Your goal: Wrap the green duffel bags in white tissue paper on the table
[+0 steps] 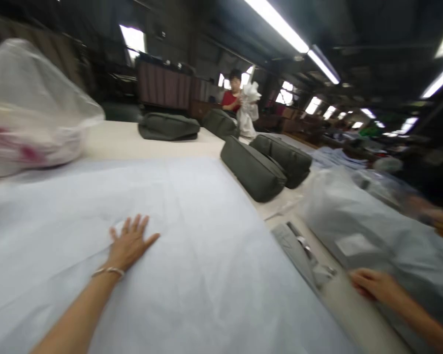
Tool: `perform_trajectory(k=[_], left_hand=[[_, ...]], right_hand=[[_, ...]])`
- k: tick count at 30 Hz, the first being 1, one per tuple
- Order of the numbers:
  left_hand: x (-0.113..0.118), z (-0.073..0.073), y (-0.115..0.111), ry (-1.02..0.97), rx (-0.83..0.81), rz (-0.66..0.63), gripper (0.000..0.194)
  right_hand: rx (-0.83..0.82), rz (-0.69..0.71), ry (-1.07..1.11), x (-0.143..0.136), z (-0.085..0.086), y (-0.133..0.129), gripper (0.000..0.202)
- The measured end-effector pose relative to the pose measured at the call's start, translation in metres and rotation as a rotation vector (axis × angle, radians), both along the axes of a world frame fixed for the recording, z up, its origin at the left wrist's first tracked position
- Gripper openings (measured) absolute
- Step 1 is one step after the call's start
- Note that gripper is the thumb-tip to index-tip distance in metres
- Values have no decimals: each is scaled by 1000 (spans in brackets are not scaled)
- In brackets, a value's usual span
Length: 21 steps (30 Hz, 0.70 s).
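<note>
My left hand point(130, 246) lies flat with fingers spread on a wide pale blue-white sheet point(203, 246), which looks like fabric. A pale band circles that wrist. Off to the right, my right hand point(371, 284) is curled at the tabletop's edge, beside a large translucent plastic bag point(354, 211). Blur hides what its fingers hold, if anything. Between the sheet and this hand lie a grey flat piece with markings point(293, 253) and some blurred dark and metallic items point(304, 246).
Several dark green padded pouches point(253, 169) sit at the table's far side. A clear bag with pink marks point(33, 113) stands far left. Beyond the table, a person in red point(231, 98) holds white material point(248, 108). Another person's blurred arm point(437, 216) reaches in at right.
</note>
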<state>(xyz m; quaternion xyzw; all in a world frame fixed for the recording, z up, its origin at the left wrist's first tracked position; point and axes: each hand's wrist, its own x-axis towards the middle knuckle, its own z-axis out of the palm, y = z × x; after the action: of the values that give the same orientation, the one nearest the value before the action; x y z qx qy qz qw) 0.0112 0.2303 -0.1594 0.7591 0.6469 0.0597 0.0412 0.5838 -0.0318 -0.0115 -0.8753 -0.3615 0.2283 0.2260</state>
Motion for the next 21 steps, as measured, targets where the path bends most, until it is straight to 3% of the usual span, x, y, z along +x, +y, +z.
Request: perform_trajectory(k=[2, 3, 5, 8, 10, 12, 16, 21], left_hand=[[-15, 0, -1, 20, -31, 42, 69], [-17, -1, -1, 20, -33, 56, 70], [-14, -4, 0, 2, -21, 59, 69], [-10, -7, -2, -22, -7, 51, 70], [-9, -8, -4, -30, 11, 51, 70], [-10, -8, -6, -37, 32, 59, 69], [-10, -13, -6, -64, 40, 78, 70], [-10, -24, -4, -99, 57, 82, 75]], right_hand=[[30, 153, 35, -18, 7, 45, 32], [53, 255, 43, -40, 11, 72, 33], [89, 487, 61, -110, 19, 128, 35], [107, 778, 260, -237, 22, 209, 29], [75, 925, 367, -310, 13, 258, 23], [51, 1005, 412, -364, -2, 304, 17], [43, 1057, 352, -425, -36, 386, 16], [-25, 987, 156, -448, -77, 462, 20]])
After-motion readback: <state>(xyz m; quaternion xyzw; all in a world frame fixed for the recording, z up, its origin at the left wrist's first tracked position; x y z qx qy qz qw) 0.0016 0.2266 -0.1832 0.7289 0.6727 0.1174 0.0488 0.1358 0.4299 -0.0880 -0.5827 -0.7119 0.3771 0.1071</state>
